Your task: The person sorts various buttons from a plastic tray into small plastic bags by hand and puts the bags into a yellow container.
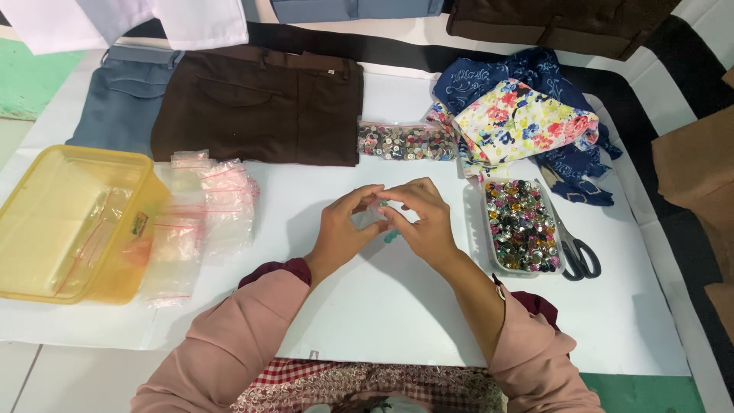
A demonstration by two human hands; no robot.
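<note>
My left hand [342, 227] and my right hand [423, 218] meet over the middle of the white table [382, 306]. Together they pinch a small clear plastic bag [376, 211] between the fingertips. A few small teal buttons [391, 236] show just below the fingers. A clear rectangular tray of mixed coloured buttons [521, 226] stands right of my right hand. A heap of small clear zip bags [200, 214] lies left of my left hand.
A yellow plastic box [23, 252] sits at the left edge. Dark scissors [575, 246] lie beside the tray. A bag of buttons [405, 141], brown trousers [260, 103], blue-grey trousers [122, 99] and floral cloth [527, 118] lie farther back.
</note>
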